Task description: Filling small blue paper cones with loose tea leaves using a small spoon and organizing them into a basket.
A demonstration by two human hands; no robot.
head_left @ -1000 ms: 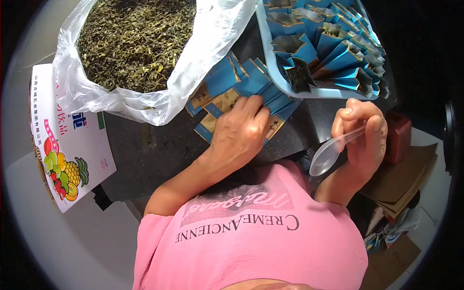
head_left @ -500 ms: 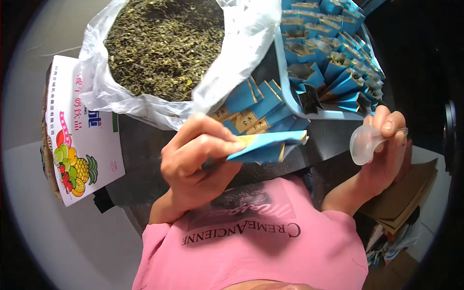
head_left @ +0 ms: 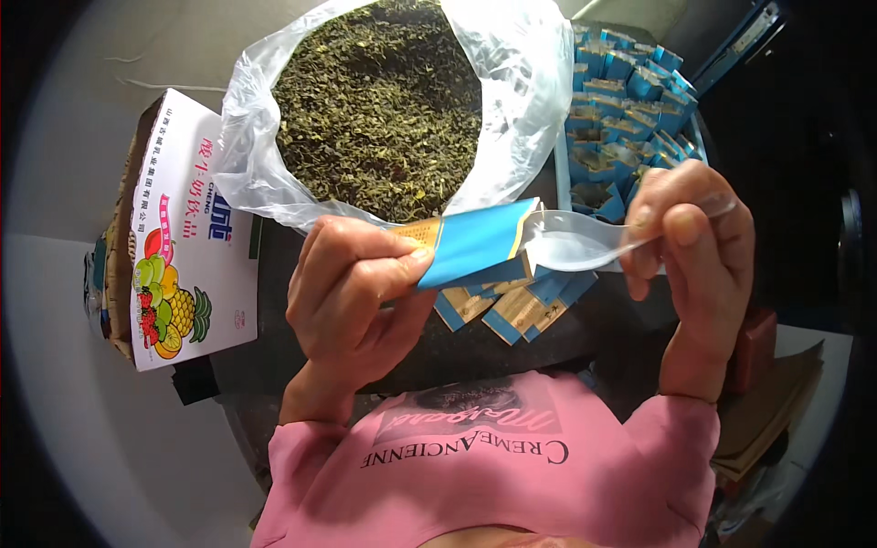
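Tabletop (head_left: 617, 320), dark-surfaced, runs across the scene, its near edge partly hidden by a pink T-shirt (head_left: 493, 498). On the far side a translucent plastic bag (head_left: 251, 119) gapes open, full of dried leaves (head_left: 375, 110); its far rim is cut off. At left is a white carton (head_left: 187, 251) printed with fruit, its right edge partly behind the bag. At far right, a light-blue tray (head_left: 563, 178) bears rows of upright packets (head_left: 630, 91); how full each is cannot be made out, and the right hand (head_left: 699, 242) covers its near right corner. Overlapping loose packets (head_left: 539, 315) lie nearer, partly concealed. Above them, the left hand (head_left: 356, 297) pinches a blue paper packet (head_left: 484, 245), thumb uppermost, some fingers hidden, the packet's mouth facing right. The right hand pinches a translucent plastic spoon (head_left: 580, 251) by its handle; whether the bowl's tip sits inside that mouth is hard to tell.
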